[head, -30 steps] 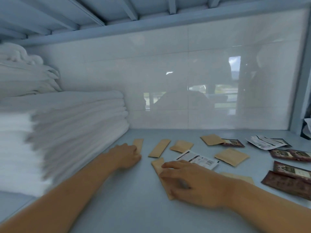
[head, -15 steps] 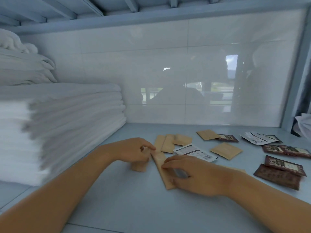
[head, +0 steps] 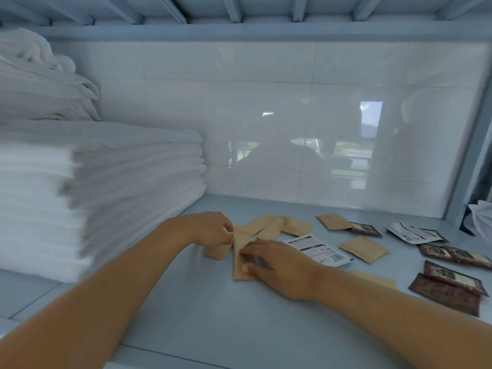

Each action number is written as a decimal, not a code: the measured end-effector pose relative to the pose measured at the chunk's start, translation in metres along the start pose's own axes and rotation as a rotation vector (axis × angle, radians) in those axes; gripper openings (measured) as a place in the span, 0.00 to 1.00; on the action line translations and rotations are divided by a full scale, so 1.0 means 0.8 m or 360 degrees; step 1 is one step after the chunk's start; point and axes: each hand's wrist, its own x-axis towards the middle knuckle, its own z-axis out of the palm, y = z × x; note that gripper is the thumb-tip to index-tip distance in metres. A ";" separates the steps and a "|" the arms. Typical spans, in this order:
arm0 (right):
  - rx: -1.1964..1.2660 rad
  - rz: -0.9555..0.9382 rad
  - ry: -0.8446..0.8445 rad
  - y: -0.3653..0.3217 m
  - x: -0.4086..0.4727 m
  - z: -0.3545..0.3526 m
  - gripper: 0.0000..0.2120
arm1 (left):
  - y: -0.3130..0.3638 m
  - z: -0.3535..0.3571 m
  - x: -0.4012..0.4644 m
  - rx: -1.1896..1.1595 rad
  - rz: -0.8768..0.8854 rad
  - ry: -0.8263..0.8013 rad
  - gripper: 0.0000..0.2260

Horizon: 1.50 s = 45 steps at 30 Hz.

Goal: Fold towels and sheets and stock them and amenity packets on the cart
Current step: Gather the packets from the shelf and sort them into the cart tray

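Several tan amenity packets lie on the grey-blue shelf. My left hand pinches one tan packet at its upper edge. My right hand rests with curled fingers on a long tan packet beside it. More tan packets are bunched just behind both hands. A white printed packet lies partly under my right hand's far side. A tall stack of folded white towels fills the left of the shelf.
To the right lie further tan packets, white sachets and dark red-brown packets. A glossy white tiled wall closes the back, a shelf underside hangs overhead, and a blue upright stands right.
My left hand has drawn its tan packet toward the right hand's packet, and the loose tan packets behind are now bunched together. The view has shifted slightly.
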 end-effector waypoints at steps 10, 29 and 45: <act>-0.0518 0.0216 -0.0243 0.072 0.079 -0.044 0.36 | -0.008 0.006 0.001 0.0008 -0.0075 -0.0107 0.47; -0.0742 0.0111 -0.0361 0.091 0.141 -0.036 0.22 | 0.006 0.025 0.008 0.0298 -0.0190 -0.0050 0.30; -0.0338 -0.0012 -0.0272 0.042 0.063 -0.038 0.28 | -0.009 0.018 0.012 0.0300 -0.0358 0.0019 0.21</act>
